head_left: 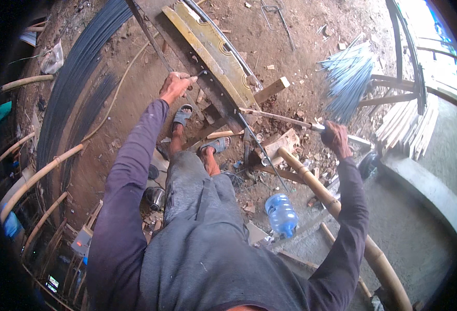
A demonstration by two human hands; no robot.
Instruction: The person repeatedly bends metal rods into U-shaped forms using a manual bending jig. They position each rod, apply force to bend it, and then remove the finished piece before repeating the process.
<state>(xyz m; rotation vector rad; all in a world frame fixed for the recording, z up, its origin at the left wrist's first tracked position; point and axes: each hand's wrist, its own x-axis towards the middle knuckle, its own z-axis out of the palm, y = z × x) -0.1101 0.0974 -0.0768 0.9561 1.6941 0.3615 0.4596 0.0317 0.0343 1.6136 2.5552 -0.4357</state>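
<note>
A narrow dark bench board [215,90] with small pegs slopes in front of me. My left hand [175,85] is closed at its left edge, around what looks like a thin steel rod. A thin dark rod [263,151] sticks out past the board's near end, slanting down to the right. My right hand [336,139] is wrapped around a long bar-like lever [280,118], whose far tip meets the rod at the board's near end. What lies inside each fist is hidden. A yellowish board with moulded edges [207,49] lies along the bench.
Bundled dark rods [78,67] lie at left; lighter cut rods [348,78] are piled at right. A bamboo pole [316,186] crosses beside my right arm. A blue water jug [281,215] stands near my legs. Wood strips [407,127] rest by a concrete ledge [428,189].
</note>
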